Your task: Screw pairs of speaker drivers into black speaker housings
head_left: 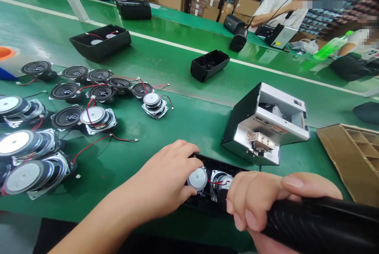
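A black speaker housing (pixel 217 162) lies on the green work surface before me with two speaker drivers in it. My left hand (pixel 174 175) reaches over its left end, thumb and fingers bent around the silver magnet of the left speaker driver (pixel 197 178). My right hand (pixel 263 197) is wrapped around a thick black electric screwdriver (pixel 322 222), whose nose points down at the right speaker driver (pixel 225 182). The screwdriver's tip is hidden. Red wires run between the two drivers.
Several loose speakers (pixel 66 116) with red wires lie at left. A silver-and-black screw feeder machine (pixel 266 122) stands beyond my right hand, beside a divided cardboard box (pixel 340 147). Further housings (pixel 210 64) rest on the green belt. Across it, a person (pixel 275 5) works.
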### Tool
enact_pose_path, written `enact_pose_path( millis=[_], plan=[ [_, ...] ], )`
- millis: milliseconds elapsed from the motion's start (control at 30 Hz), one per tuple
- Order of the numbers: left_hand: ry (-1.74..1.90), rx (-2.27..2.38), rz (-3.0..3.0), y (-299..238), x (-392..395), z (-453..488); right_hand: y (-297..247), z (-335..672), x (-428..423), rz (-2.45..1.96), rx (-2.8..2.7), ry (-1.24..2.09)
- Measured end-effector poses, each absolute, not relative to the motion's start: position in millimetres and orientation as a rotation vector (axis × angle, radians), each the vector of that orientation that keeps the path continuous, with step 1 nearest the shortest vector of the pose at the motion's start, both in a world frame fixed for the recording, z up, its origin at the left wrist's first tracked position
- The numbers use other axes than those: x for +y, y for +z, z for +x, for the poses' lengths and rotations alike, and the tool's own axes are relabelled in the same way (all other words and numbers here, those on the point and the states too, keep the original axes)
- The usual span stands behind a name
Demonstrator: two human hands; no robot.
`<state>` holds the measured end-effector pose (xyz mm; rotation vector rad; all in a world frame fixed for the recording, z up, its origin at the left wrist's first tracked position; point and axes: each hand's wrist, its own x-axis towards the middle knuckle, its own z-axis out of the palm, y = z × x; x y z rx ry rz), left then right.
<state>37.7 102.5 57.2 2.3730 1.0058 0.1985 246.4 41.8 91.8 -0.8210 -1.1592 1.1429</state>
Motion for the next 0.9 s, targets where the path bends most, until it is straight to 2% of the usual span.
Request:
enact_pose_path(
  millis=[300,567,900],
  plan=[
    [0.202,1.000,2.381,57.8,104.3,39.1,85.9,246.7,38.2,-0.723,-1.081,1.247],
    [0.196,1.010,2.401,58.1,102.6,40.1,74.8,229.9,35.2,-0.715,-1.288,1.004],
    [0.216,1.065,2.394,58.5,96.5,37.9,40.4,230.5,38.3,-0.497,-1.441,0.962]
  ],
)
